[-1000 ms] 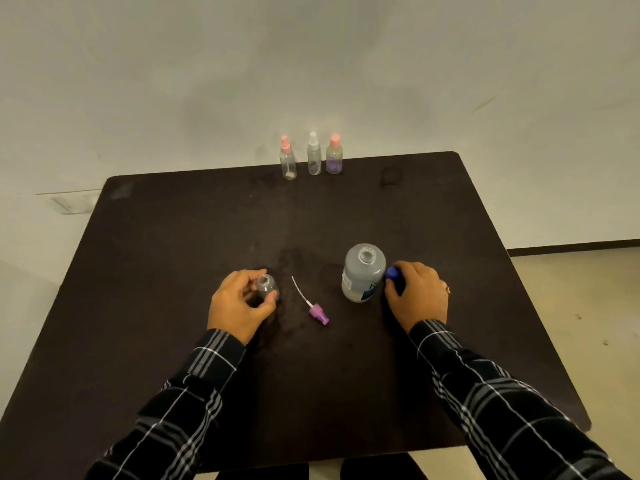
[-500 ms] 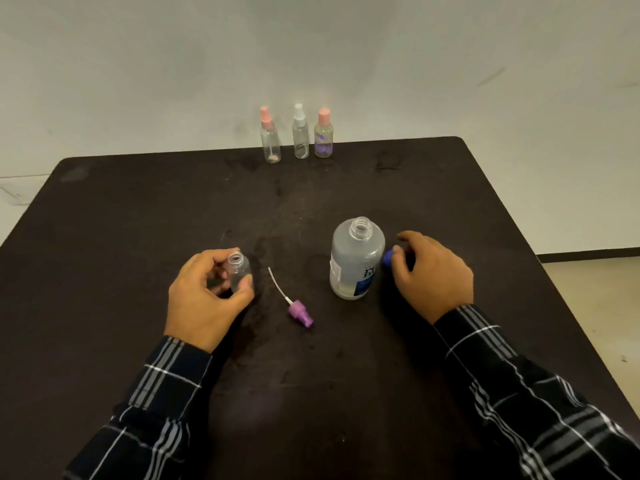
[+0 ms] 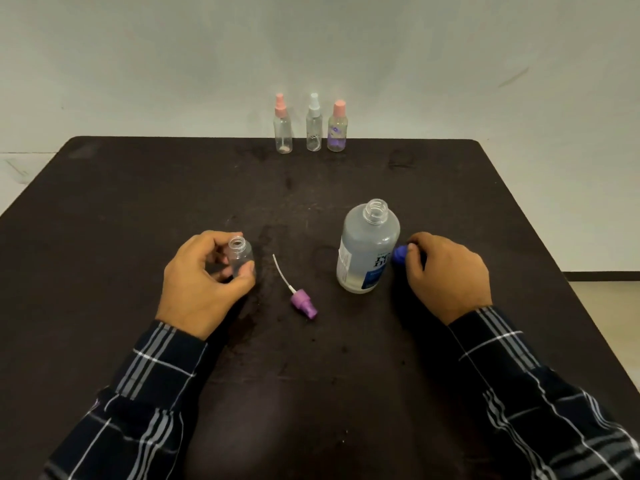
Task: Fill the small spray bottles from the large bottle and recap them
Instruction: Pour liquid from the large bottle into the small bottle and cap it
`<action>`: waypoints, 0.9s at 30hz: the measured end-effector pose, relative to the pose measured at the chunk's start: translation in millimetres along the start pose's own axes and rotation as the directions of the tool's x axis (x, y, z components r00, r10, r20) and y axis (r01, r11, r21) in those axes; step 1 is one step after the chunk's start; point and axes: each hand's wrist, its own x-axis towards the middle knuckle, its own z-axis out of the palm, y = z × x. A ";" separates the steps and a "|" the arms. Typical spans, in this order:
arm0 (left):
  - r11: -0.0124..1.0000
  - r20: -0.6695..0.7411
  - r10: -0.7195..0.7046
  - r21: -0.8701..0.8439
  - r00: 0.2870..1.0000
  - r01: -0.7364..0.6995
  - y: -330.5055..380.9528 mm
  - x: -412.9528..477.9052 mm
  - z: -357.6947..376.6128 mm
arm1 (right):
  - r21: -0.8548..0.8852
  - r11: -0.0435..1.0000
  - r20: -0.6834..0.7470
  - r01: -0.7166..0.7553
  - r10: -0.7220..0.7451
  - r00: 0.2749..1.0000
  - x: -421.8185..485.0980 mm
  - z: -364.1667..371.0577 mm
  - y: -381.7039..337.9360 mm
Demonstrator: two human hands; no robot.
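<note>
Evidently pre-pour: left hand (image 3: pixel 204 282) clasps the uncapped spray bottle (image 3: pixel 241 258) steady, right hand (image 3: pixel 446 271) pinches the blue cap (image 3: pixel 400 255) beside the large bottle (image 3: pixel 367 251)

Right of the left hand (image 3: pixel 204 278) fingers: small open bottle (image 3: pixel 240 256) in their grip, then the purple spray head (image 3: pixel 304 301) lying flat, apart from them.
Left of the right hand (image 3: pixel 446 271) fingers: blue cap (image 3: pixel 400 254) pinched, large bottle (image 3: pixel 369 247) upright just beside it.
Beyond both sets of fingertips: open table (image 3: pixel 138 202) as far as three capped spray bottles (image 3: pixel 313 124) at the far edge.
Between purple spray head and large bottle: a passable gap.
</note>
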 end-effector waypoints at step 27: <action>0.991 0.016 -0.077 -0.107 0.997 0.078 8.6 -32.0 -4.5 | 0.748 0.662 0.069 -0.045 -0.010 0.998 -25.8 -4.7 -63.4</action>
